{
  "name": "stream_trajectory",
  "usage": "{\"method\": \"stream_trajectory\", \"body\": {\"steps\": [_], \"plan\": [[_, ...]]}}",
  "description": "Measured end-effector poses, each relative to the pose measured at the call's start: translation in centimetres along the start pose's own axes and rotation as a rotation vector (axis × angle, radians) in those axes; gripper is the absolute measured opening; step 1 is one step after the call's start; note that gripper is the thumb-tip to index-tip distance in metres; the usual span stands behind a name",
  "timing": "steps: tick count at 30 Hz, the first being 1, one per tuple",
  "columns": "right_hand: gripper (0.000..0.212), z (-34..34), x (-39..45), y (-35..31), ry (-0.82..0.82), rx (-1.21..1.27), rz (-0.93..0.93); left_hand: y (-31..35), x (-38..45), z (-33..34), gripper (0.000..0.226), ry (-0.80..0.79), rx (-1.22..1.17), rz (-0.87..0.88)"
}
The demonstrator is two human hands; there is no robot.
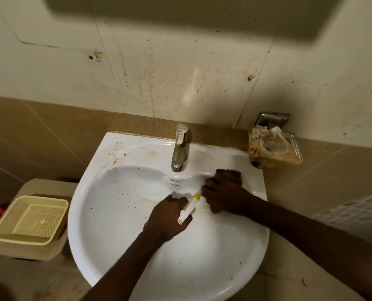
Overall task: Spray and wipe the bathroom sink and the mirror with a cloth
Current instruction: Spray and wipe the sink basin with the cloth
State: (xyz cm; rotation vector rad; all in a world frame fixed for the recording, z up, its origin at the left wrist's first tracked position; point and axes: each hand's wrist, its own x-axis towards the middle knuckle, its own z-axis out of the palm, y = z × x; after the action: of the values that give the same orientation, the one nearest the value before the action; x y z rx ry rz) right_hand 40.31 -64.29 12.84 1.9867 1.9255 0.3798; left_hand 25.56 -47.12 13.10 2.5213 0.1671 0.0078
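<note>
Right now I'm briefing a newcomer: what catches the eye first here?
Two hands meet in the white sink below the tap: the left hand holds a spray bottle, the right hand presses a dark cloth on the rim. Brown stains mark the sink's back-left corner, and a crumpled bag fills the wall dish.

The tap [180, 151] stood at the middle of the sink's [120, 213] back edge. Inside the basin, the left hand [169, 216] with a spray bottle [189, 208] lay just left of the right hand [222, 192], near the back right rim. A soap dish [274, 146] hung on the wall beyond the sink's back right corner. A basket [31, 220] sat left of the sink.
</note>
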Motion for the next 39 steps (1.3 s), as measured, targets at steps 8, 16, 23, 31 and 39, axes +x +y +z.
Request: {"method": "stream_trajectory", "body": {"steps": [8, 16, 23, 31, 39], "plan": [[0.012, -3.3, -6.3, -1.0, 0.002, 0.203, 0.370, 1.7, -0.1, 0.4, 0.019, -0.008, 0.166, 0.242], [0.021, -4.5, -8.3, 0.2, 0.096, 0.549, 0.771, 4.9, 1.1, 1.4, 0.018, -0.014, 0.144, 0.225], [0.009, -5.1, -7.6, -0.1, 0.239, 0.544, 0.943, 6.2, 1.3, 1.6, 0.022, -0.040, 0.060, 0.193], [0.023, -4.2, -9.5, -1.9, -0.054, 0.461, 0.814, 5.8, 0.7, 1.5, 0.021, -0.084, 0.092, 0.186], [0.020, -3.2, -6.5, -2.3, -0.057, 0.120, 0.740, 4.2, 0.0, -0.1, 0.021, -0.194, 0.198, 0.154]]}}
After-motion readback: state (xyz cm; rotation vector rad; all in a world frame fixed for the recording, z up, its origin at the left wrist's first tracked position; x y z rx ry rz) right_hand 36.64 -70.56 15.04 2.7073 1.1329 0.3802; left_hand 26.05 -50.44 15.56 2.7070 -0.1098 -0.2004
